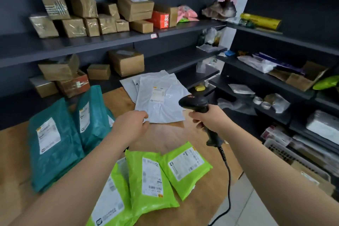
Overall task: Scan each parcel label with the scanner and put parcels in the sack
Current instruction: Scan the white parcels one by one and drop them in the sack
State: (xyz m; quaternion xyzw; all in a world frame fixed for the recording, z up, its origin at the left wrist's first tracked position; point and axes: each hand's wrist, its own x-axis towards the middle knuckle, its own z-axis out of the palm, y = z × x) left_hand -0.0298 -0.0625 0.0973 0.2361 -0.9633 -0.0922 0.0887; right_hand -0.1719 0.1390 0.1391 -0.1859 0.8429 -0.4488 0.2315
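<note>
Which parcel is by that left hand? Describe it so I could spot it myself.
Find the brown wooden table, then the stack of pale grey plastic mailer bags at its far end. It is the top bag, its near corner by the left hand. The teal bags and lime-green bags lie nearer; this one is grey.

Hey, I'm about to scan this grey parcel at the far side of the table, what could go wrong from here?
1. The top grey parcel lies on other grey parcels; your left hand tugging at its near corner might drag those along.
2. The scanner in your right hand trails a cable past the lime green parcels; a swing could snag or shift one.
</note>
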